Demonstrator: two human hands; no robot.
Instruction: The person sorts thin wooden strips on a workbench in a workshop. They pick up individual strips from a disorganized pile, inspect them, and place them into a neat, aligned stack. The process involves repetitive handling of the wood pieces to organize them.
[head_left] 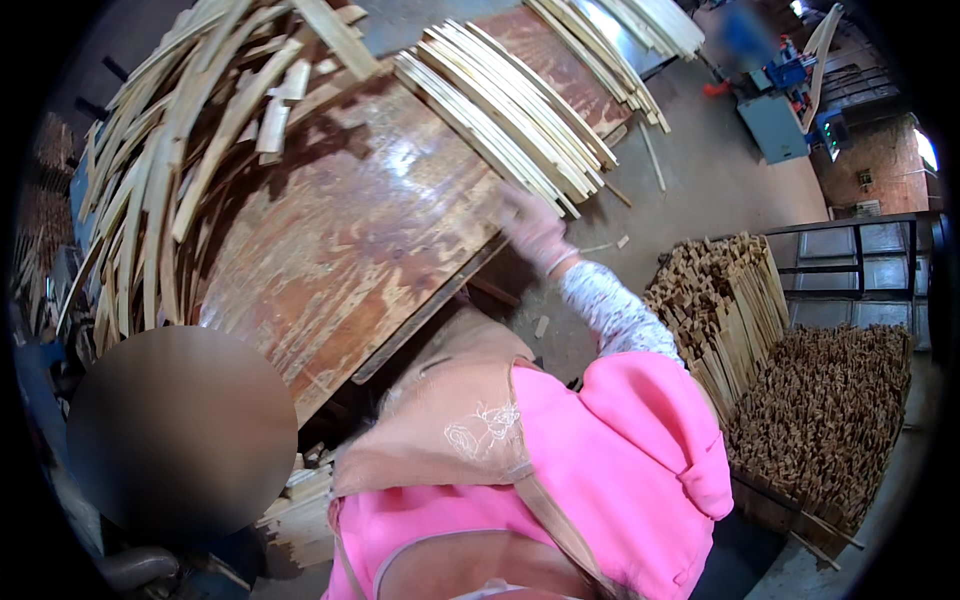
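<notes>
My right hand (538, 232), in a thin pale glove, reaches to the corner of a worn wooden tabletop (340, 260). Its fingers are smeared by motion, so their grip cannot be made out. Just beyond it lie the near ends of a row of pale wooden strips (510, 110), placed side by side across the table. Whether the hand touches them is unclear. My left hand is out of sight. A white patterned sleeve cuff (615, 305) and a pink top cover my right arm.
Long wooden strips (165, 190) are heaped loosely at the left of the table. More strips (600, 60) lie farther back. Bundled upright sticks (715, 310) and a dense stack of stick ends (820, 420) stand at the right. A blue-green machine (775, 125) is behind.
</notes>
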